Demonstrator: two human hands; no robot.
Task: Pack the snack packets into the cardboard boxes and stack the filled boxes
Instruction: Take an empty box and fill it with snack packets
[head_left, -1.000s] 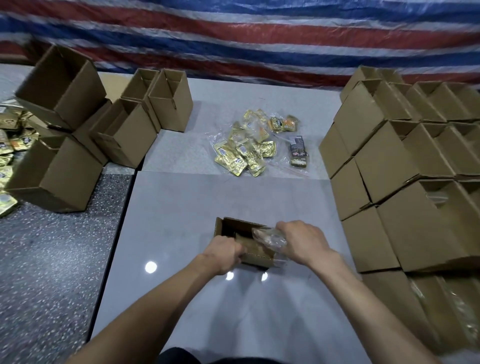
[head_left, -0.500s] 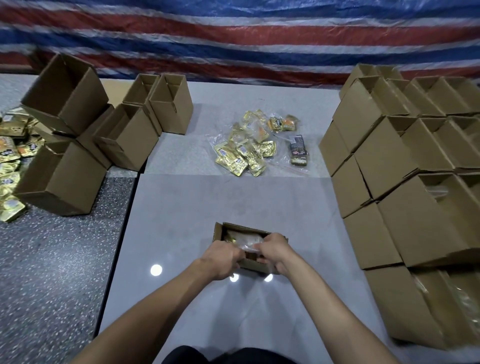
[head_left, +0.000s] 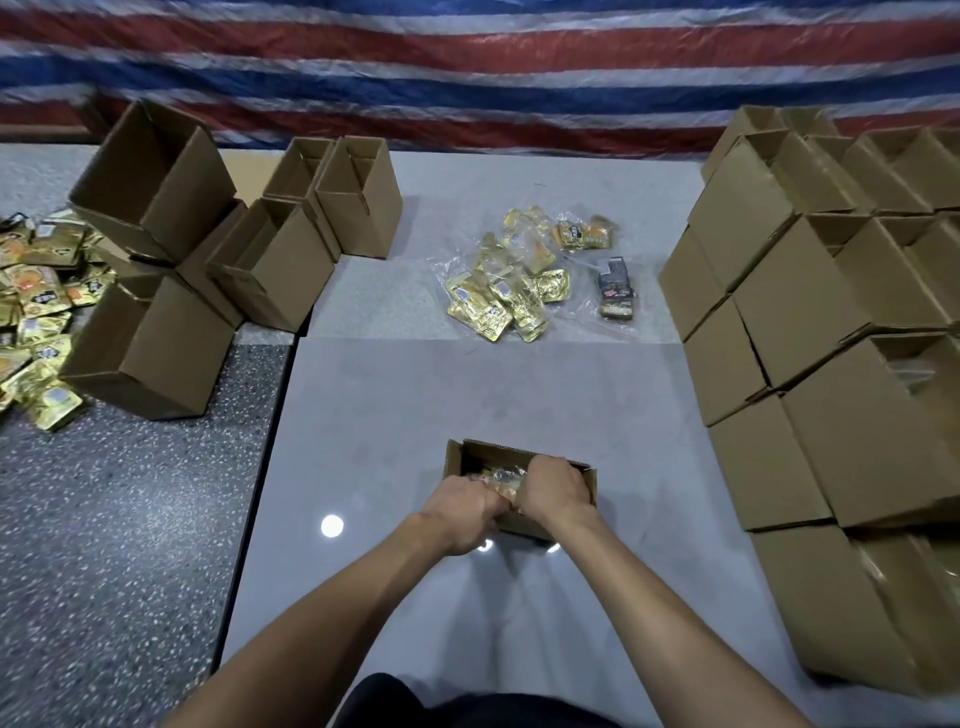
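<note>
Both hands have dropped in since a second ago: then the right hand was out to the side drawing a clear crinkly bag across, now it's pushed down into the open cardboard box beside the left hand, each curled around the bag of snack packets and pressing it inside, so this box looks close to filled and ready for stacking. From the head view: matte brown corrugated boxes, a stack of boxes at right, empty boxes at left, and glossy gold foil loose packets on smooth grey tabletop.
</note>
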